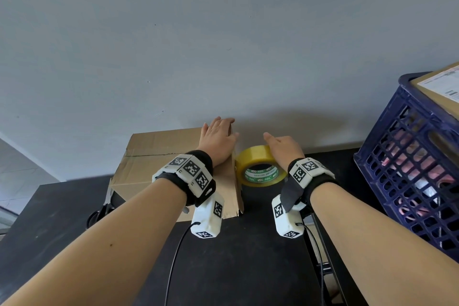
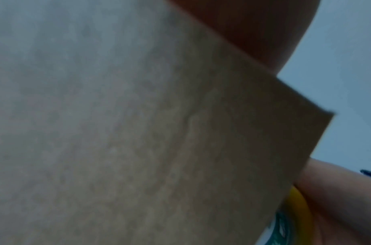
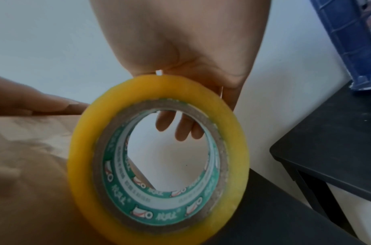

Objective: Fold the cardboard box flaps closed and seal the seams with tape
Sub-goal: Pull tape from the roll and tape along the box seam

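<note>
Forearms are reaching forward over the black table (image 1: 236, 256), each wrist wearing a black strap with white marker blocks and a cable trailing back toward the person; just beyond the wrists, the cardboard box (image 1: 154, 156) is sitting on the table left of centre, its brown top closed along a seam, with one flap (image 1: 231, 196) hanging down its right side; the left hand (image 1: 217, 140) is lying flat on the box's top right edge, fingers straight and pressing the cardboard, holding nothing; the left wrist view is showing mostly blurred cardboard with a sliver of yellow roll at the lower right; immediately right of the box, the tape roll (image 3: 159, 165) is standing on edge, yellow with a green printed core, touching or nearly touching the hanging flap; the right hand (image 1: 282, 150) is gripping this roll from above, palm over its rim and fingers curled down its far side, their tips showing through the core in the right wrist view; farther right, a blue crate (image 1: 409, 169) is standing tilted at the table's edge, pink and white items inside and a labelled carton (image 1: 439, 87) resting on top; behind everything, a pale wall (image 1: 223, 32) is filling the background.
</note>
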Motion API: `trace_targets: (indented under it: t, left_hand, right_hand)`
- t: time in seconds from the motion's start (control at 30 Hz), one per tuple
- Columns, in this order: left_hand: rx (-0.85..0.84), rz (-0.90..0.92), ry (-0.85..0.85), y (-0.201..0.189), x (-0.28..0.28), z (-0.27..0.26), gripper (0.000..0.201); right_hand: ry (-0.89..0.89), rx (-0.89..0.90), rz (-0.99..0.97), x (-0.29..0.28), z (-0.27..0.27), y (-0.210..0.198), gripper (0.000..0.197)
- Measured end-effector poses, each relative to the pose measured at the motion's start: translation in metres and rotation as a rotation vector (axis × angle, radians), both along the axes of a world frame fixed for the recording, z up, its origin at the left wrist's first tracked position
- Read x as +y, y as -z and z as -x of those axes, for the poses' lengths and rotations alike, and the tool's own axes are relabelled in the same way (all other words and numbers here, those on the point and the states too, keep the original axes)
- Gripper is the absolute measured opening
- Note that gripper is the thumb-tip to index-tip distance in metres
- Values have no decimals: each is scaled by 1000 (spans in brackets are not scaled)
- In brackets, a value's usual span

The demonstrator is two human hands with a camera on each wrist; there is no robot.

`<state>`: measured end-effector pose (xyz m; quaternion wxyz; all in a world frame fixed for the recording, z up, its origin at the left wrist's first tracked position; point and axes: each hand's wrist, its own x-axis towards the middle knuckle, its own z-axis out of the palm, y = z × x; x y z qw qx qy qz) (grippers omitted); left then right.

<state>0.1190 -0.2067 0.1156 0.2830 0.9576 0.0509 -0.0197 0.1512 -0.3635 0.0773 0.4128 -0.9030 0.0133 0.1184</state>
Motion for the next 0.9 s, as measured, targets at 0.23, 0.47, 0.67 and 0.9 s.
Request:
trace_targets:
  t: [0.23,0.47,0.67,0.9]
  left_hand:
    - [3,301,-64,-4,10,5,52]
    - [-58,441,-75,-10,12,9,43]
    - [-214,380,-133,-28,52,21,30]
    - [-329,448,-393,-33,134,44,26]
  right_hand:
    - [-176,6,-38,-7,6,-13,42]
    - [-383,17,272,-7,18,-26,63]
    - [-319,-106,412,6,21,-35,48]
    - [-241,-102,507,32,24,-44,42]
